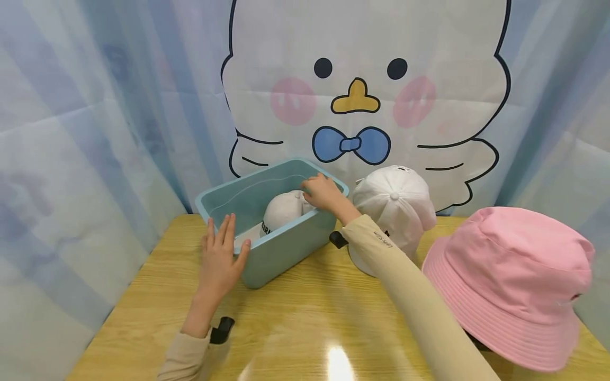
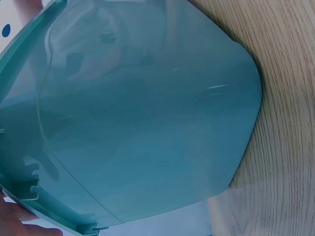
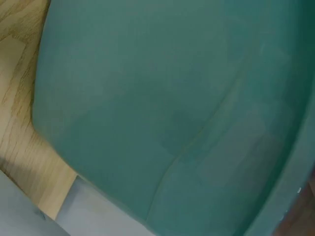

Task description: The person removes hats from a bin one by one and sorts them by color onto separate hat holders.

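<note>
A blue-green plastic bin (image 1: 293,254) stands at an angle on the wooden table, its outer wall filling both wrist views. Inside it lies a white baseball cap (image 1: 282,211) with dark lettering on its front. My right hand (image 1: 326,194) reaches over the bin's right part, and its bent fingers grip the cap's right side; the fingertips are partly hidden. My left hand (image 1: 220,264) rests against the bin's left end with fingers extended over the rim. In the left wrist view, some left fingers (image 2: 19,221) show at the rim.
Another white cap (image 1: 393,206) leans upright just right of the bin, beside my right forearm. A pink bucket hat (image 1: 519,280) sits at the table's right. Behind the wooden table (image 1: 295,328) hangs a curtain (image 1: 119,132) with a cartoon bird.
</note>
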`<state>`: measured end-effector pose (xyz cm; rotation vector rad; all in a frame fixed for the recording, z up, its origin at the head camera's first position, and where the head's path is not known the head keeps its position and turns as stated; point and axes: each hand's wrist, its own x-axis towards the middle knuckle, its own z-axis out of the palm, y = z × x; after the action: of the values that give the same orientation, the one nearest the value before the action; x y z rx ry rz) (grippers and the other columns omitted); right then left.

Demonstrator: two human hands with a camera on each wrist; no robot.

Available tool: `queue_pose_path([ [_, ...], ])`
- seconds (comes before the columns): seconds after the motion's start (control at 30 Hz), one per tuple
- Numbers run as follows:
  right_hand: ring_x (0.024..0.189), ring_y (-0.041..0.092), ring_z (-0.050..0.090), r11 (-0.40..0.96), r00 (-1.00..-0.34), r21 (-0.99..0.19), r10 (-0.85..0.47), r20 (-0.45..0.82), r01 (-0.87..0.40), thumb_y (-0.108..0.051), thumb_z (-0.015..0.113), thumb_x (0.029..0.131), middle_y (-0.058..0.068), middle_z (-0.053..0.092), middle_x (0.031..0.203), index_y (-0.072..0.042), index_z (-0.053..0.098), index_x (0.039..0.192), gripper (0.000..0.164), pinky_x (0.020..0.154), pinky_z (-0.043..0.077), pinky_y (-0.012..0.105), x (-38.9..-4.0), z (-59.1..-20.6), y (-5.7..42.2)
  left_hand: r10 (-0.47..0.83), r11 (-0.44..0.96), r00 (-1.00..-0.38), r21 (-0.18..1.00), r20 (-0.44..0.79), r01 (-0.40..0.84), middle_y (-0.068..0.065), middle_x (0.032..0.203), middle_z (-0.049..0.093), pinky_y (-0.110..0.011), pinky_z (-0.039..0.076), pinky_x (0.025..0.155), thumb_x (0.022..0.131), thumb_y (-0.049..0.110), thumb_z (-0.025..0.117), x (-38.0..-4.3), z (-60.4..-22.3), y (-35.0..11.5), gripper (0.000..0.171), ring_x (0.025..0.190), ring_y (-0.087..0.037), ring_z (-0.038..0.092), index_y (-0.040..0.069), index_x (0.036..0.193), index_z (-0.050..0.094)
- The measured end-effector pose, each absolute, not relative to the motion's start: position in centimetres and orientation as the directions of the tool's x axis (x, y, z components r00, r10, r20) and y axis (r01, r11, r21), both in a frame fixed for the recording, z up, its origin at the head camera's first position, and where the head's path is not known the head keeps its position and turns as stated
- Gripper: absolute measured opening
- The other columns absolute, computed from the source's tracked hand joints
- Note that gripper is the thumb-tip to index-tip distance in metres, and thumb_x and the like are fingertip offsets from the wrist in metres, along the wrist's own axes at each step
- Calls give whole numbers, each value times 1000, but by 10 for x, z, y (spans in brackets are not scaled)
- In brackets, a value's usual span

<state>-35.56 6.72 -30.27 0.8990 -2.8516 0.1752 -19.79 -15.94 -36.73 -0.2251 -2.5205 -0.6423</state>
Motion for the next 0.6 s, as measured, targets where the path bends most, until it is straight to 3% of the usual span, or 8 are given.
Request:
queue_pose_path([
  [0.27, 124, 33, 33, 858, -865, -134, -502, -19, -495, -26, 43, 93, 7, 41, 139, -19, 45, 132, 40, 98, 28, 58, -368, -312, 52, 31, 875, -844, 393, 535, 281, -20, 142, 31, -64, 17, 100, 92, 35, 43, -196, -367, -159, 62, 134, -46, 9, 6, 142, 22],
  [0.6, 127, 34, 31, 871, -867, -179, -482, -130, -458, -24, 46, 92, 5, 50, 130, -18, 49, 128, 37, 103, 17, 60, -371, -313, 43, 39, 860, -839, 410, 542, 304, -19, 143, 29, -64, 15, 102, 92, 34, 43, -198, -368, -159, 62, 135, -44, 6, 7, 143, 21],
])
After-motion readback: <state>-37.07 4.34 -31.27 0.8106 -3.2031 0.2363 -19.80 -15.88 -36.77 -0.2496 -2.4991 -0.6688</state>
